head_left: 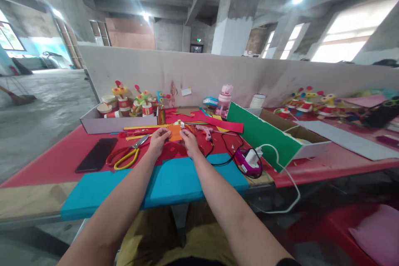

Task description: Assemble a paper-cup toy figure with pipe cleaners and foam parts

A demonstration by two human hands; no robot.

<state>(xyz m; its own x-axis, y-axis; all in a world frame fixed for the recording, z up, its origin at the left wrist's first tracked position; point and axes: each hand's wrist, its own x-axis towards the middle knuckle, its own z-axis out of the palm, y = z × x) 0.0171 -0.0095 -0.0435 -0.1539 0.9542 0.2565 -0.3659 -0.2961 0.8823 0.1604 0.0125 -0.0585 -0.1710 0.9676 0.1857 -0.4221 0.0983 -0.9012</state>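
Between my two hands is a small piece of orange paper point(175, 133), held up over the red-covered table. My left hand point(159, 140) pinches its left edge, and my right hand point(189, 140) grips the right edge. Just behind the paper lies a white piece with a striped, coiled strip point(188, 128), partly hidden by my hands. To the left of my left hand rest scissors point(126, 156) with one red and one yellow handle. A pink glue gun point(205, 131) lies to the right of my right hand.
A black phone point(97, 155) lies at the left. Paper-cup figures point(124, 104) stand in a white box point(120, 125). A purple power strip point(247, 163) with cables sits at the right, beside a green-sided box point(262, 135). Blue cloth point(174, 181) covers the front edge.
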